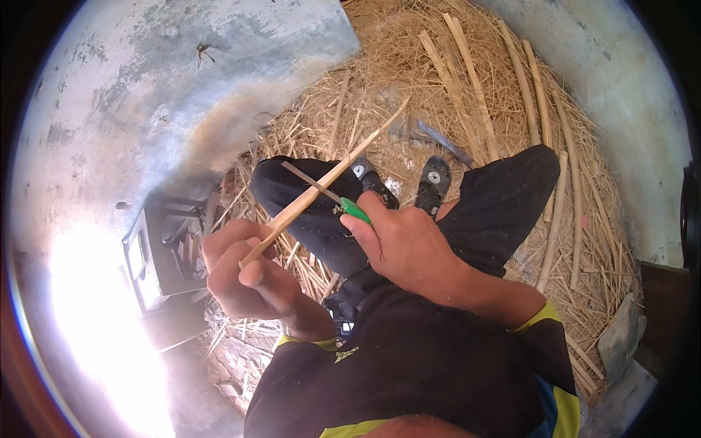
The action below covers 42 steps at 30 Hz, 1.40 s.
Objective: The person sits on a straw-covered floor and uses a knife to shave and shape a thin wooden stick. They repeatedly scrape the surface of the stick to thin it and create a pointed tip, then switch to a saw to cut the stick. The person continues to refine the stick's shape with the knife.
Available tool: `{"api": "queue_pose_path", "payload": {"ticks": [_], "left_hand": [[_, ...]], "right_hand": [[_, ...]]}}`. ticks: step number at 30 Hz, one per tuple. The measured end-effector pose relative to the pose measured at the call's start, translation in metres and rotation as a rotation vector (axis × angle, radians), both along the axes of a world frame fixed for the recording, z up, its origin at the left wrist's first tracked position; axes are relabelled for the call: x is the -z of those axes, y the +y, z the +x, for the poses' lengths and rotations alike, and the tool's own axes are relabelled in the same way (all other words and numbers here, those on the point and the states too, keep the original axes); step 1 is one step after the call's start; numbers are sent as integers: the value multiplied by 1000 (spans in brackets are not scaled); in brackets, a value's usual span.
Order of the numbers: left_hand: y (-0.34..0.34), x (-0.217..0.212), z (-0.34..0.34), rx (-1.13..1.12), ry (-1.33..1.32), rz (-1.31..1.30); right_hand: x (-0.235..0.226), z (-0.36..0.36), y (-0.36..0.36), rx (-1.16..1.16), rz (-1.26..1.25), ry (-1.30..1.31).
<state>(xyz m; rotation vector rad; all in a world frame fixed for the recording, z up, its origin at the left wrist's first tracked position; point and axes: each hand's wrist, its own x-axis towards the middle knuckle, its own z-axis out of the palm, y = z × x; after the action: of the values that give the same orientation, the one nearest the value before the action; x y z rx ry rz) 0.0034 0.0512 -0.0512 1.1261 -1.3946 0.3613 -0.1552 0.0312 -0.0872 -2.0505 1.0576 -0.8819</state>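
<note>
So the person's sitting on the ground with knees bent, right over a big heap of straw (409, 80) and cut stalks. The left hand (244, 274) is curled tight around the lower end of a thin wooden strip (325, 182), thumb pressed on top, and the strip runs up and away to the right, its far tip out over the straw. The right hand (401, 241) is closed on a green-handled knife (343, 204); only a bit of the green handle pokes out past the fingers, and the narrow blade lies across the strip about halfway up, touching it. So the strip sits between both hands, held at the bottom by the left and met by the blade just above it, all over the left knee in black trousers (496, 197). Two dark sandals (431, 179) sit on the straw just past the knees. A small dark metal box (164, 248) full of scraps is on the concrete floor (131, 87) to the left.
</note>
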Motion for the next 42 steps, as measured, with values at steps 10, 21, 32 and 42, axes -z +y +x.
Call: {"api": "queue_pose_path", "payload": {"ticks": [10,21,32,42], "left_hand": [[-6,-1,1,-62,54,-33],[-9,0,0,-55,45,-37],[6,2,-8,-225,229,57],[7,3,2,-64,22,-7]], "right_hand": [[54,-1,-29,202,-7,184],[135,-36,-75,322,157,421],[24,-26,-25,155,328,64],[7,-13,-21,42,164,150]]}}
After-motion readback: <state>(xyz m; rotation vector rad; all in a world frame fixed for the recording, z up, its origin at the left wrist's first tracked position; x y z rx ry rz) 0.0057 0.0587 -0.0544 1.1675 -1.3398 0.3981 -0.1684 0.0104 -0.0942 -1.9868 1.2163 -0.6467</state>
